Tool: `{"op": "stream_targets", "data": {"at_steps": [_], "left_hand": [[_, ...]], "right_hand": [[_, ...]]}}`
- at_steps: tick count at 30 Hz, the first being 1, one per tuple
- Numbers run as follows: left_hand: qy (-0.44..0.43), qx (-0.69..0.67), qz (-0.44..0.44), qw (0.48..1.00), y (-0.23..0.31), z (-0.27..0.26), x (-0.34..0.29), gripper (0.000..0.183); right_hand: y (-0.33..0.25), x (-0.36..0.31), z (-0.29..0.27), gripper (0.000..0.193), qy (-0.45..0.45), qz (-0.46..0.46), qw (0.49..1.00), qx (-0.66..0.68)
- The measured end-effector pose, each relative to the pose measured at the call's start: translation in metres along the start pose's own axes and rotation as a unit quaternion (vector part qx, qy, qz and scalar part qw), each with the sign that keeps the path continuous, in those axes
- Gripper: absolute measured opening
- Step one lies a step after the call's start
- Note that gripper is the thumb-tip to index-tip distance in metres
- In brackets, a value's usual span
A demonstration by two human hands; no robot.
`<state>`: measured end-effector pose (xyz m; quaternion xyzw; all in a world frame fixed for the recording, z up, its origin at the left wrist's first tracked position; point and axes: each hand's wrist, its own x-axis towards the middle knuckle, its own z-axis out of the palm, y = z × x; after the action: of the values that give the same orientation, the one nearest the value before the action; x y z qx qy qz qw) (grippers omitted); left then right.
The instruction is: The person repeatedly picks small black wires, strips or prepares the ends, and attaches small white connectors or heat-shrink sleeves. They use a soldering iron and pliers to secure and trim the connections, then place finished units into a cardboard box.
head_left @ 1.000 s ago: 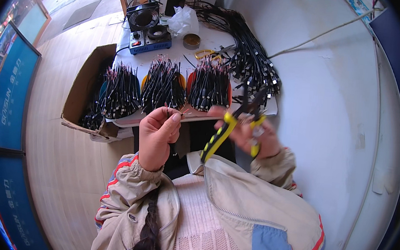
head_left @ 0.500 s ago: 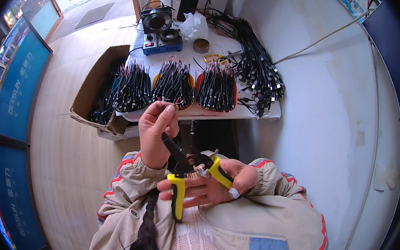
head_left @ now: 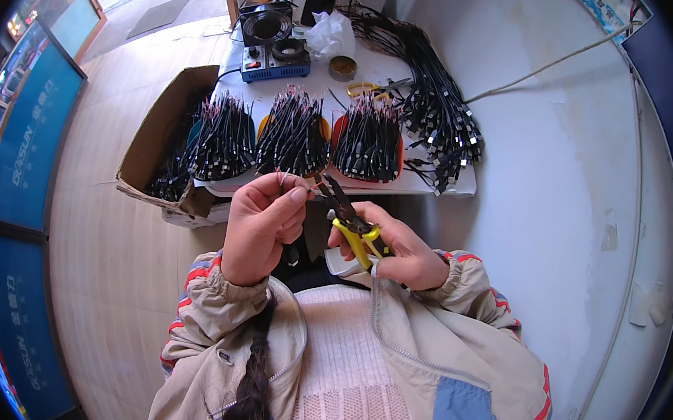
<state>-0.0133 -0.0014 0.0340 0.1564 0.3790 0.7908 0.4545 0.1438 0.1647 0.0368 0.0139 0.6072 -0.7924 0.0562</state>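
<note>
The wire [head_left: 285, 180] was pinched between the fingertips of the left hand [head_left: 262, 223], which was closed on it, in front of the table [head_left: 434, 188]. Its thin bare ends were pointed up toward the table edge. Yellow-handled pliers [head_left: 349, 219] were gripped in the closed right hand [head_left: 397, 251], with the dark tip brought to the wire ends. Three bundles of black cables [head_left: 295, 130] were laid side by side on the table. A cardboard box [head_left: 150, 142] was placed left of the table.
</note>
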Motion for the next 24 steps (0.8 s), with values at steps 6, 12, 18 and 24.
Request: {"op": "stream_targets", "data": {"at_steps": [6,12,18,24], "left_hand": [[0.004,0.003,-0.014,1.000,-0.0023,0.0022,0.0002,0.012],[0.014,0.002,-0.012,1.000,-0.0040,0.0031,0.0003,0.011],[0.026,0.016,-0.010,0.999,-0.0061,0.0034,-0.0010,0.009],[0.031,0.017,-0.002,0.999,-0.0088,0.0034,-0.0009,0.008]], "right_hand": [[0.0012,0.0001,0.0029,0.068,0.002,0.004,1.000,-0.012],[-0.0011,-0.0005,0.0030,0.068,0.015,0.011,0.999,-0.047],[-0.0027,-0.0008,0.0057,0.067,0.026,0.013,0.996,-0.087],[-0.0005,-0.0018,0.0070,0.064,0.059,-0.006,0.986,-0.156]]}}
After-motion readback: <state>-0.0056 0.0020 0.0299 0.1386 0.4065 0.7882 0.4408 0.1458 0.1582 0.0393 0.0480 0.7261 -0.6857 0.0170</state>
